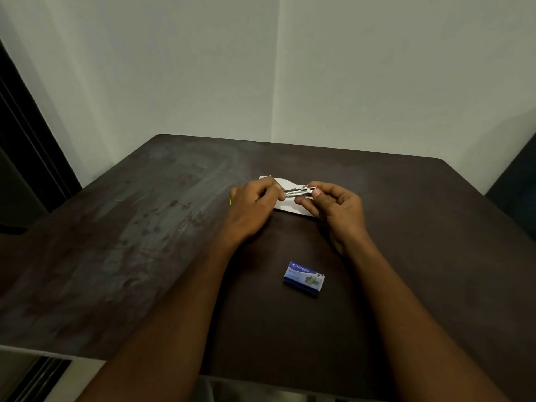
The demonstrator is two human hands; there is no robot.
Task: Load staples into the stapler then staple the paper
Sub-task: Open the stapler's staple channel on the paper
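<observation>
Metal stapler (298, 192) held between your hands over white paper (285, 206) | left hand (255, 207) fingers pinch one end, right hand (333, 204) fingers pinch the other | blue staple box (304, 278) nearer you on dark worktop (145, 242)

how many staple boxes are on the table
1. A small blue cardboard staple box lies on the dark brown table, nearer the person than both hands. None other shows.
</observation>
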